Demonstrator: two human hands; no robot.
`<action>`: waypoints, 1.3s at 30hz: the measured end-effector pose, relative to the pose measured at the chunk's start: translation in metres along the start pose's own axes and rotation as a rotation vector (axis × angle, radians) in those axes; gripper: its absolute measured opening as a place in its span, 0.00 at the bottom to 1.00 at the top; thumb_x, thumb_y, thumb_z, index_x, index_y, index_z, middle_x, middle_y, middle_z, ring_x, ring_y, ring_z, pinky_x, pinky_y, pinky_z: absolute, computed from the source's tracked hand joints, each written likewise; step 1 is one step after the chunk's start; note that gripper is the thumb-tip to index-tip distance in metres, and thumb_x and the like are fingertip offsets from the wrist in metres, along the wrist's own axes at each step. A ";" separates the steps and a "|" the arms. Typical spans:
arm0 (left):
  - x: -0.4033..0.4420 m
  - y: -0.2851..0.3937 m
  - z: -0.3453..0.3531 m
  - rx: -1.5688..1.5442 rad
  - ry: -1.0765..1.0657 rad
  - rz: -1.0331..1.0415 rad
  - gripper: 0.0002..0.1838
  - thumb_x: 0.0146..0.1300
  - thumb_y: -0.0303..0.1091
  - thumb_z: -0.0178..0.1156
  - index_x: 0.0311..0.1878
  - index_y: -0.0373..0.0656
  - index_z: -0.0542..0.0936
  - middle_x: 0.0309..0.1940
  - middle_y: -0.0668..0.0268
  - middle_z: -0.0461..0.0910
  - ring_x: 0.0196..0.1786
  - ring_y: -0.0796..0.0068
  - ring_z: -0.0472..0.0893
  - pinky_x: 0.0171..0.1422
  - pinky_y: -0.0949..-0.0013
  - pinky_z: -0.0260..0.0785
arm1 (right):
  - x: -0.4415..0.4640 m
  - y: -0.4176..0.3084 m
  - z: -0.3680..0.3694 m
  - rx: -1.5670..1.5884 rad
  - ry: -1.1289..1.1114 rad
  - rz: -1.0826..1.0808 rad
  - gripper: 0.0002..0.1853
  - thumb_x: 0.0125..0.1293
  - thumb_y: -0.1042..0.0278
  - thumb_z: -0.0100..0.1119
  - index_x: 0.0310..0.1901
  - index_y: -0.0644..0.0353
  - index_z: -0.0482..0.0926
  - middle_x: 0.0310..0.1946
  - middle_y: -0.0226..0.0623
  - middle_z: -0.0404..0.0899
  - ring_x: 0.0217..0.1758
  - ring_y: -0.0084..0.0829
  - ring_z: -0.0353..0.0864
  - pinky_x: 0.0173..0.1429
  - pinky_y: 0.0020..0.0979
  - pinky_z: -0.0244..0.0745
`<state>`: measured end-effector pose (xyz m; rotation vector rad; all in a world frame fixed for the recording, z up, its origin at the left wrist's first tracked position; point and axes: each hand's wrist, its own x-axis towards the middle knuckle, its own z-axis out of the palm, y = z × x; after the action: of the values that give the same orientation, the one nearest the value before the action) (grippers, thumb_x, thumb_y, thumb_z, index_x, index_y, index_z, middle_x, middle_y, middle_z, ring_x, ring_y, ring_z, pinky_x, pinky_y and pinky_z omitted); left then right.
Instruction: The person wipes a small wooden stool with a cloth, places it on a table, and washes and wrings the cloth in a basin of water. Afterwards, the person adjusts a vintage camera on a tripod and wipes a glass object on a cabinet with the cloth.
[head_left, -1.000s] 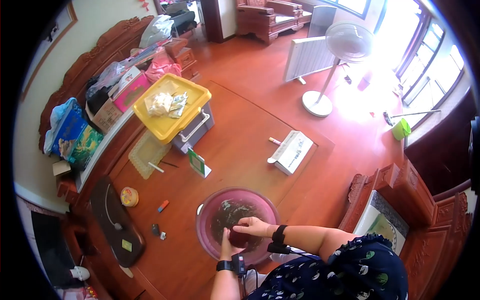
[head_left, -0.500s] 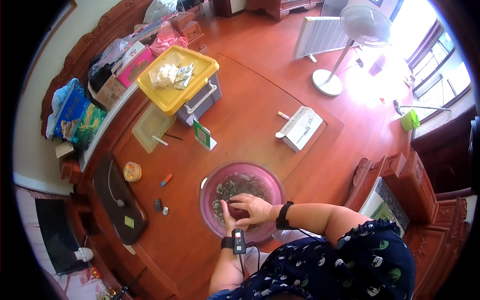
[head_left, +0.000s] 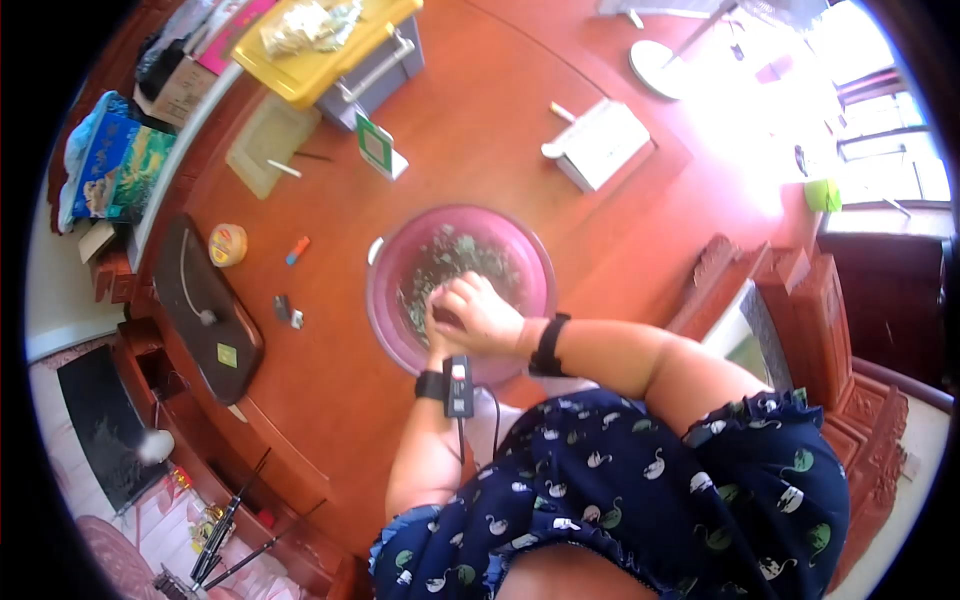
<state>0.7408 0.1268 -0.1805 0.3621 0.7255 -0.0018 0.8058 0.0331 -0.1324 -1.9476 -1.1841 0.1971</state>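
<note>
A pink plastic basin [head_left: 540, 275] sits on the wooden table in front of me. Loose grey-green bits [head_left: 450, 252] cover its bottom. Over the basin's near half, my two hands meet around a dark reddish-brown lump [head_left: 447, 317], whose kind I cannot make out. My left hand [head_left: 436, 334] supports it from the left and is partly hidden. My right hand [head_left: 483, 318] curls over it from the right, fingers bent and close together. Each wrist wears a black strap; a small device [head_left: 458, 386] with a cable is on the left one.
A white box [head_left: 603, 143] lies beyond the basin to the right. A green-and-white card stand [head_left: 378, 148] and a grey bin with yellow lid [head_left: 375, 75] are farther back. To the left are a dark tray [head_left: 205, 310], round tub [head_left: 228, 244] and orange-blue lighter [head_left: 298, 250].
My view has tilted, so the basin and table things appear higher in the picture. My right hand's fingers, spread before, are now curled in around the dark lump.
</note>
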 end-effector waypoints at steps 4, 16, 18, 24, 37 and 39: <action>0.002 -0.003 -0.005 0.054 0.009 0.036 0.27 0.62 0.60 0.44 0.40 0.43 0.74 0.29 0.65 0.76 0.28 0.69 0.76 0.27 0.70 0.67 | 0.004 -0.002 0.005 -0.037 0.018 0.032 0.10 0.56 0.60 0.57 0.34 0.57 0.77 0.31 0.35 0.72 0.41 0.39 0.69 0.47 0.38 0.64; -0.006 0.004 -0.008 0.445 0.340 -0.124 0.28 0.63 0.64 0.40 0.41 0.48 0.74 0.22 0.67 0.76 0.16 0.74 0.72 0.14 0.76 0.55 | 0.018 0.052 -0.011 0.118 -0.194 0.745 0.27 0.66 0.48 0.36 0.37 0.63 0.80 0.38 0.54 0.78 0.45 0.51 0.77 0.52 0.42 0.70; -0.005 0.014 -0.029 0.561 0.393 -0.132 0.26 0.62 0.62 0.44 0.40 0.47 0.75 0.21 0.67 0.76 0.16 0.75 0.72 0.14 0.76 0.55 | 0.012 0.084 -0.008 0.005 -0.397 0.790 0.29 0.68 0.47 0.30 0.47 0.62 0.76 0.39 0.53 0.78 0.48 0.50 0.76 0.56 0.43 0.66; 0.017 0.017 -0.070 0.915 0.471 0.004 0.15 0.64 0.37 0.50 0.52 0.43 0.68 0.32 0.65 0.77 0.18 0.76 0.75 0.14 0.78 0.57 | 0.005 0.096 -0.012 -0.388 -0.601 0.791 0.22 0.62 0.50 0.44 0.54 0.49 0.74 0.53 0.49 0.71 0.60 0.47 0.66 0.63 0.39 0.62; 0.030 0.007 -0.056 1.813 0.408 0.265 0.22 0.56 0.46 0.58 0.45 0.36 0.73 0.36 0.48 0.79 0.45 0.47 0.78 0.48 0.54 0.70 | -0.055 0.112 0.000 -0.017 -0.419 0.651 0.23 0.56 0.66 0.53 0.55 0.54 0.71 0.51 0.53 0.67 0.53 0.51 0.71 0.59 0.40 0.67; 0.019 0.013 -0.059 1.521 0.258 0.441 0.20 0.53 0.33 0.63 0.48 0.35 0.73 0.41 0.55 0.78 0.45 0.62 0.78 0.51 0.64 0.69 | -0.057 0.113 -0.008 -0.035 -0.407 0.632 0.22 0.56 0.67 0.53 0.55 0.55 0.71 0.49 0.54 0.68 0.51 0.51 0.73 0.57 0.40 0.68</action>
<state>0.7185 0.1602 -0.2290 1.9982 0.7725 -0.0955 0.8541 -0.0405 -0.2230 -2.3301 -0.7686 0.9420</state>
